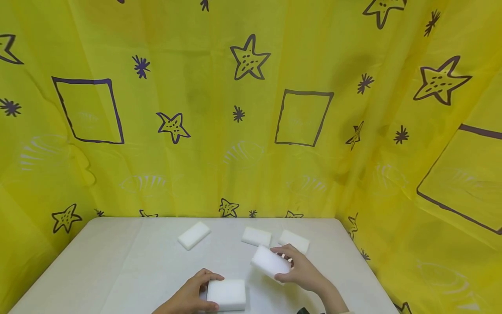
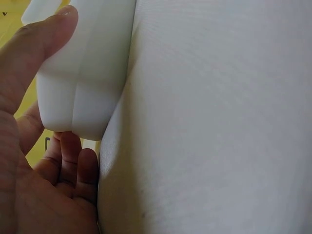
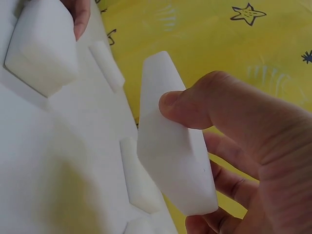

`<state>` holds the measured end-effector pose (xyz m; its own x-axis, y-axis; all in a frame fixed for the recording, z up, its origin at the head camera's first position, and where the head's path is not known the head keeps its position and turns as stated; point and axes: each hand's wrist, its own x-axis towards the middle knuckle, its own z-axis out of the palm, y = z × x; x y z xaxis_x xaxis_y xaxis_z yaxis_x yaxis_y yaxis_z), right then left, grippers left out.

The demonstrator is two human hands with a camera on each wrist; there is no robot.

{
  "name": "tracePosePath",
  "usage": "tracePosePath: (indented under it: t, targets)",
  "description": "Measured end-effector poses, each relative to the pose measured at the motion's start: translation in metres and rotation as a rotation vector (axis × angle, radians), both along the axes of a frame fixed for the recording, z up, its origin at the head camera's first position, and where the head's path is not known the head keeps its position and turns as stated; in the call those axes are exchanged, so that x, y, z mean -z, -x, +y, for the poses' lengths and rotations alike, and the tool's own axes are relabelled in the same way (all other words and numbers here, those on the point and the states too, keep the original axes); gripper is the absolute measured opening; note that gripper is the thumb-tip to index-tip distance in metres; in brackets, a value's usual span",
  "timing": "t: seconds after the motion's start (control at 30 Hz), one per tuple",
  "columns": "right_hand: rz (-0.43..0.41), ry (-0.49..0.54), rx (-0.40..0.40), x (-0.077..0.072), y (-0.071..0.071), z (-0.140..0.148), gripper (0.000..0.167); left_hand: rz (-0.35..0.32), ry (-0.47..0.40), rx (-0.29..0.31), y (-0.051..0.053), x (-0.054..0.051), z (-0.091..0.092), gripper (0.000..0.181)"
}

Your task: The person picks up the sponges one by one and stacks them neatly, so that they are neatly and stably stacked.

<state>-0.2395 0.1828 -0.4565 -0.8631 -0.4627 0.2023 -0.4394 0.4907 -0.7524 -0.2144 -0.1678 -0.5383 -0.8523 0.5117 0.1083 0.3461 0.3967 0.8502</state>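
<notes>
- White table (image 1: 98, 270): one, with yellow curtain (image 1: 23, 261) behind and to both sides.
- Far-left block (image 1: 194, 235): one white block, lying flat and askew near the far edge, apart from the others; untouched.
- Left hand (image 1: 192, 291): gripping, with the thumb on the near side and fingers around the far side and left end. The hold appears meant to steady the piece.
- Near stack (image 1: 226, 295): on the table, close to the person. The left wrist view shows a lengthwise seam, so it is judged to be two blocks laid flush.
- Middle far block (image 1: 256, 237): one, flat, untouched.
- Raised block (image 1: 268, 260): one, tilted and clear of the table, right of the near stack.
- Far-right block (image 1: 294, 240): one, flat, just beside the middle one; untouched. The far placing presumably leaves working room in front.
- Right hand (image 1: 302, 270): pinching the raised block by its right end, thumb opposite fingers, apparently to keep its left end unobstructed.
- Count: three lying loose, one raised, two apparently stacked; six blocks if the seam is a joint. Hands: two.
</notes>
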Motion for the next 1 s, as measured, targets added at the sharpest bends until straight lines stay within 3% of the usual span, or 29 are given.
tracePosePath:
  t: [0.53, 1.0]
  targets:
    - [-0.008, -0.001, -0.05, 0.006, -0.003, -0.014, 0.058, -0.011, -0.002, -0.006, -0.001, -0.001, 0.0, 0.056]
    - [0.005, -0.028, -0.082, 0.009, -0.002, -0.029, 0.058, 0.031, 0.006, -0.002, -0.001, 0.0, -0.001, 0.056]
